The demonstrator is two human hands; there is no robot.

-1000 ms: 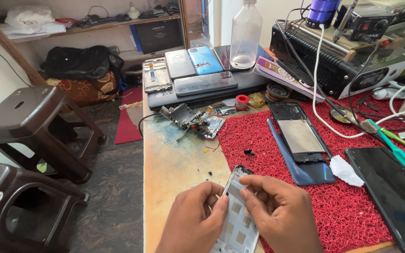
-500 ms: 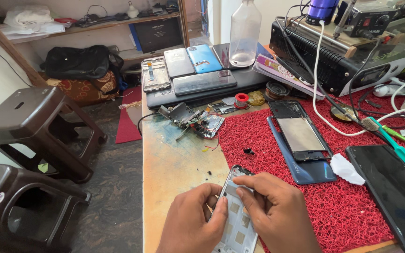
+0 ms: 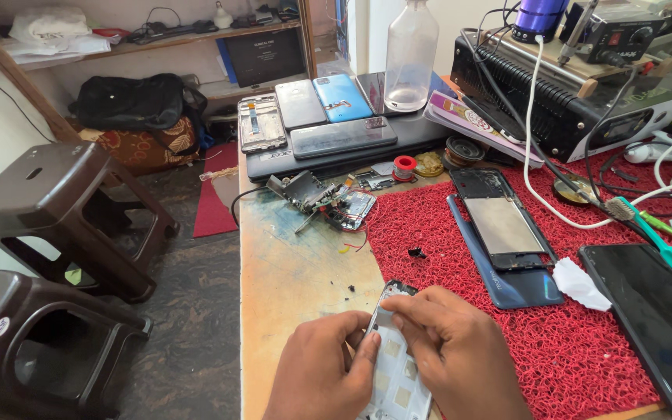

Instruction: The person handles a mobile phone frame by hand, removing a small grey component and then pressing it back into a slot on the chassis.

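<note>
phone frame [image 3: 394, 365] at 6 o'clock on the bench edge, pinched from both sides, left hand [image 3: 322, 369] steadying its side, right hand [image 3: 453, 350] closed fingertips on its top, red mat [image 3: 507, 327] at 3 o'clock keeping loose parts

Both hands sit low and close together, forearms coming up from the near edge. The left hand [image 3: 322, 365] lies palm down, fingers curled, its thumb pressed inward toward the other hand. The right hand [image 3: 454, 348] arches over from the right, fingers bent, fingertips pinched beside the left thumb, nearly touching.
</note>
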